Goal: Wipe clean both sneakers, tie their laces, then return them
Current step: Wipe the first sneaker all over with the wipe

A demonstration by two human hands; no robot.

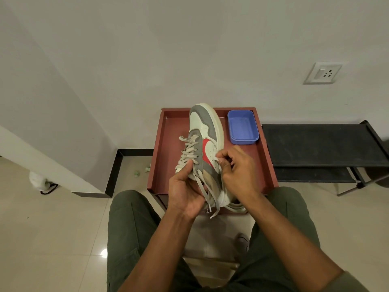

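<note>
1. Sneaker (pixel 207 131): I see one grey-and-white shoe with a red side mark, held up off the tray, toe pointing away toward the wall, turned on its side so the red mark faces my right. Its heel end sits low between both hands.
2. Rack (pixel 322 144): a low black rack stands to the right of the tray, against the wall.
3. Tray (pixel 166 148): a red-brown tray with a raised rim lies on the floor ahead of my knees, its far edge at the wall. The sneaker hangs above its middle.
4. Left hand (pixel 185 190): palm up, fingers curled under the tongue side of the sneaker, thumb pressed on the laced part. It grips the shoe.
5. Right hand (pixel 237 167): fingers bent in against the sneaker's red-marked side near the sole edge, and something small and pale shows at the fingertips. I cannot tell whether it is a cloth or a lace end.
6. Tub (pixel 243 127): a blue rectangular tub sits in the tray's far right corner, just beside the sneaker's toe, apart from it.
7. Laces (pixel 189 150): pale, untied. Loose ends hang down past the left hand's palm.
8. Socket (pixel 323 73): a white wall socket sits high on the right.
</note>
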